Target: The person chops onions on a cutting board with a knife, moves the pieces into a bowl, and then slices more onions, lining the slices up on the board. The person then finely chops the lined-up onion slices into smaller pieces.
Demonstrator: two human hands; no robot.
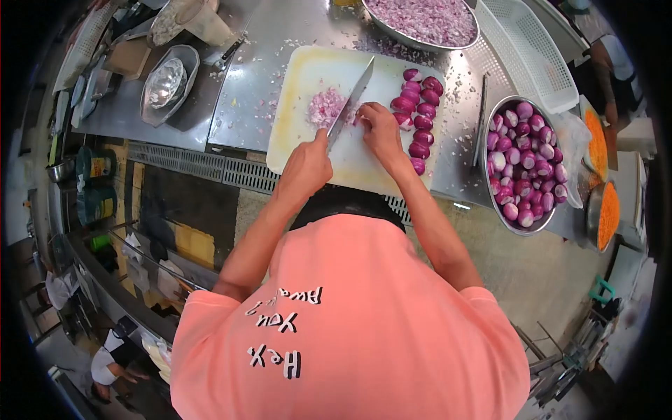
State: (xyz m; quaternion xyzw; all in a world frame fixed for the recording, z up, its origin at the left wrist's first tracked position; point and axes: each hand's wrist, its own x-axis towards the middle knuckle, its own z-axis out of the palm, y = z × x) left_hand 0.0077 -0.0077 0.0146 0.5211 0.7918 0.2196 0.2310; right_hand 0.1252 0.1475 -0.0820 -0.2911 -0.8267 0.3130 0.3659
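My left hand (308,164) is closed around the handle of a kitchen knife (357,87). Its blade points away from me, over a white cutting board (294,140) with yellowed edges. My right hand (381,129) has its fingers bent together just right of the blade, on a small piece of onion mostly hidden under the fingertips. Left of the blade lies a heap of chopped red onion (325,108). Peeled red onions (422,122), several of them, stand in two rows along the board's right side.
A steel bowl of peeled red onions (525,168) stands at the right, a bowl of chopped onion (423,21) at the back. A white plastic basket (535,59) and orange shredded food (607,213) are farther right. A metal dish (168,84) sits left. Other people are nearby.
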